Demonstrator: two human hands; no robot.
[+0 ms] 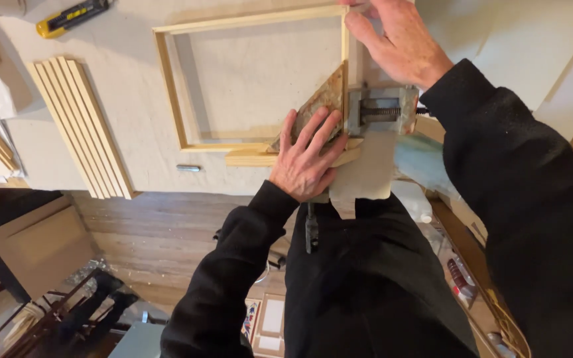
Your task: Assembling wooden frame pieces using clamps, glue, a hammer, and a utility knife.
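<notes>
From the head camera I look down on a pale, dusty workbench whose near edge runs across the middle of the view, with worn wooden floorboards below it. My left hand lies flat and open, fingers spread, pressing on a mottled triangular plate at the near right corner of a bare wooden frame that lies on the bench. Just right of that corner sits a grey metal corner clamp at the bench's near edge, with a sheet of pale paper hanging over the edge under it. My right hand is up at the frame's far right corner, fingers curled around the rail; its fingertips run out of view at the top. A stack of wooden strips lies toward the left of the bench, well apart from the frame, and a yellow utility knife rests near the far left corner. Flat cardboard pieces lean on the floor at the left.
</notes>
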